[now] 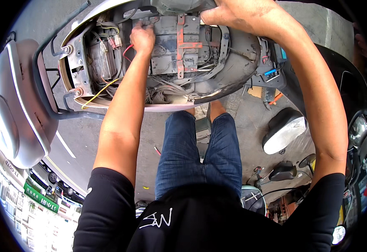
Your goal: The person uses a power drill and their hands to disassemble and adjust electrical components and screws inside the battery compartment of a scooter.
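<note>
Before me is the open body of a scooter (pixel 166 108), with a block of dusty grey batteries (pixel 164 48) in its bay. A red metal bracket (pixel 180 59) crosses over them. My left hand (pixel 143 38) is at the batteries' left end, its fingers curled down by the far corner; what they pinch is hidden. Beside its wrist a red wire (pixel 127 52) bends out. My right hand (pixel 225 14) reaches to the bay's far edge, thumb toward the batteries, its other fingers out of sight. Loose grey cables (pixel 168 90) lie along the near side, and a yellow wire (pixel 101 93) hangs over the left rim.
A silver top case (pixel 7 126) juts out at the left behind a dark tube rail (pixel 43 84). Blue-handled and orange-handled tools (pixel 276 98) lie at the right. A black-and-white padded object (pixel 285 131) rests on the ground, with other vehicles' parts around it.
</note>
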A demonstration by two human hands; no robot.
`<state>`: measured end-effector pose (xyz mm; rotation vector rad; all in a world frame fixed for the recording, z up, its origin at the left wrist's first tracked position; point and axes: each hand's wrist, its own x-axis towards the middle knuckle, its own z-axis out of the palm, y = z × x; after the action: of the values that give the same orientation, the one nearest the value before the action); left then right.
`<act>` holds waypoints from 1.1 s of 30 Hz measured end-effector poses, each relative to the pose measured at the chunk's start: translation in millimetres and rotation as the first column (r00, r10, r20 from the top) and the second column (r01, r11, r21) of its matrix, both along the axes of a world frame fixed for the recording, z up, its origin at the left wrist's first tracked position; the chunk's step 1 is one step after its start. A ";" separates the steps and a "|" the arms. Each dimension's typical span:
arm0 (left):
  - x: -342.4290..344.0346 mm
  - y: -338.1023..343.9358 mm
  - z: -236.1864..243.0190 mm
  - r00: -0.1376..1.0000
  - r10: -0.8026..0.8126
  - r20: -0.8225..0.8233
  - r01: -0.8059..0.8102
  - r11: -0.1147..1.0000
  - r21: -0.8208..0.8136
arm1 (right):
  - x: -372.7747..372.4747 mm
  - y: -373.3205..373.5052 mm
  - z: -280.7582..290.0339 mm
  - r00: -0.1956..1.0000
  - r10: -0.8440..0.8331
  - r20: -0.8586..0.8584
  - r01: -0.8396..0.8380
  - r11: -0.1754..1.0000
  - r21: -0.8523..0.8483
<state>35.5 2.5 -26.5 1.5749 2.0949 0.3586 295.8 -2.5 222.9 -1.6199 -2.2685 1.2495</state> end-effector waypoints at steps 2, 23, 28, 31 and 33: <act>-1.7 3.0 1.9 0.999 0.020 0.038 -0.017 0.997 -0.078 | 13.3 -10.4 -1.7 0.988 -0.017 0.156 0.002 0.995 0.095; 108.9 -112.6 -25.4 0.595 -0.758 0.268 0.749 0.401 -0.528 | 93.1 -291.9 -94.2 0.101 -0.952 -0.290 0.705 0.274 -0.654; 126.6 -109.6 -96.5 -0.019 -1.000 0.025 0.838 -0.029 -0.545 | 104.6 -313.6 -96.4 0.169 -0.946 -0.276 0.740 0.307 -0.598; 136.6 -117.8 -110.1 -0.156 -0.987 0.038 0.784 -0.147 -0.603 | 110.9 -319.9 -88.3 0.124 -0.974 -0.190 0.749 0.218 -0.626; 140.1 -117.2 -121.5 -0.310 -0.949 0.053 0.728 -0.272 -0.629 | 113.6 -325.4 -82.5 0.022 -0.973 -0.230 0.756 0.167 -0.634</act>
<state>175.7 -114.7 -148.0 2.5240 0.1926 -1.2277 409.4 -327.9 140.4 -1.7628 -0.2536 1.3768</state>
